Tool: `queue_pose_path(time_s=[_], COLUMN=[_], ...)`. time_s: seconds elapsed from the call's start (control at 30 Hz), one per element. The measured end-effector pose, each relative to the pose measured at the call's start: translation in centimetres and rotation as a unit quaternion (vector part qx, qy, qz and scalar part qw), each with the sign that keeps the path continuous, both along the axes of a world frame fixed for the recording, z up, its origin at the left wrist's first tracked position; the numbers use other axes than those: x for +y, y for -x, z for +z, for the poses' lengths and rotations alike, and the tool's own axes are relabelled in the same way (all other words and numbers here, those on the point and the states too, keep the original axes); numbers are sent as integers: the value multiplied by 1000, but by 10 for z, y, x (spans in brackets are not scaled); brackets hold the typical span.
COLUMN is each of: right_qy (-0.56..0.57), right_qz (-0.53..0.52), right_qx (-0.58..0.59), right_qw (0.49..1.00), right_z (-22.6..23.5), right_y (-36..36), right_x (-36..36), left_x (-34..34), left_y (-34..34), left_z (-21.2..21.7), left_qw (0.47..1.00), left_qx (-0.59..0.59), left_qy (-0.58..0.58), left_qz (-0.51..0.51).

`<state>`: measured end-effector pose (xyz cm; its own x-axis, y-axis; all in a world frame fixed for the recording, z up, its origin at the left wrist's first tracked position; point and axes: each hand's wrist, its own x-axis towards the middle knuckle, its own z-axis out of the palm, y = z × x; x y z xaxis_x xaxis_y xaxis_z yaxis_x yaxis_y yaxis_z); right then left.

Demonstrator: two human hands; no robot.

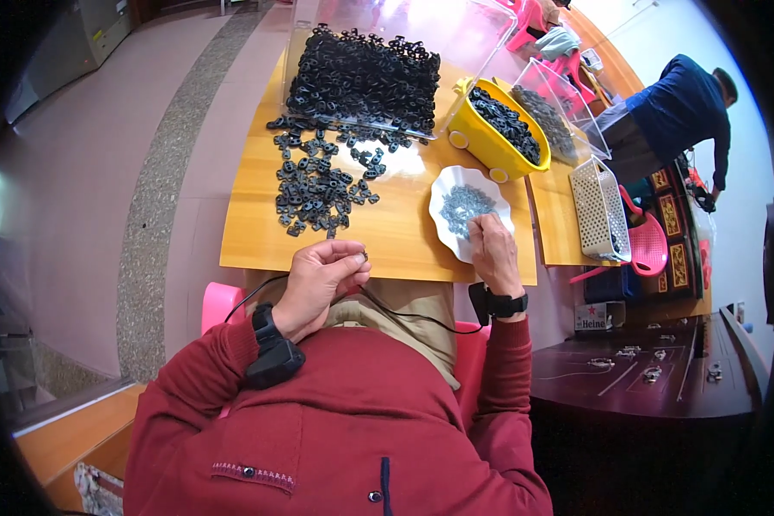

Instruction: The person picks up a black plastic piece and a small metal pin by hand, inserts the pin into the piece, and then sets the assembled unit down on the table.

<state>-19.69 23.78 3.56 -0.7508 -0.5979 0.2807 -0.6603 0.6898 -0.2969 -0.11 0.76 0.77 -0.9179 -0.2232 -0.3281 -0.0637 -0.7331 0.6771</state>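
My left hand [325, 282] is closed at the near table edge, thumb and fingertips pinching a small black plastic piece [365, 255], mostly hidden by the fingers. Over the near rim of a white scalloped dish [439, 191], my right hand [495, 251] reaches down with its fingers pressed together. Small clear, bluish pieces [466, 205] lie heaped in that dish. Whatever the right fingertips hold is too small to make out. A loose pile of black plastic parts with holes [314, 185] spreads over the table just beyond my left hand.
Behind the pile, a clear plastic bin [482, 64] holds many black parts [361, 82]. A yellow tub [466, 120] of dark parts stands beyond the dish. Further right are a white perforated basket [599, 211], a pink chair [649, 245] and another person [666, 116] bending over.
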Motion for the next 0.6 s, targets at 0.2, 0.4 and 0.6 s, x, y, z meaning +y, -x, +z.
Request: queue_pose_path(time_s=[0.2, 0.4, 0.6], right_qy=[55, 65, 109], right_qz=[22, 13, 12], right_qx=[-28, -30, -79], right_qw=[998, 997, 991], right_z=[-5, 1, 4], right_y=[4, -1, -11], right_x=[4, 2, 1], left_x=[0, 0, 2], left_y=[1, 1, 0], left_z=[-4, -6, -2], left_qw=[1000, 999, 997], left_qx=[-3, -6, -3], left_qy=[21, 21, 27], left_qz=[-20, -42, -71])
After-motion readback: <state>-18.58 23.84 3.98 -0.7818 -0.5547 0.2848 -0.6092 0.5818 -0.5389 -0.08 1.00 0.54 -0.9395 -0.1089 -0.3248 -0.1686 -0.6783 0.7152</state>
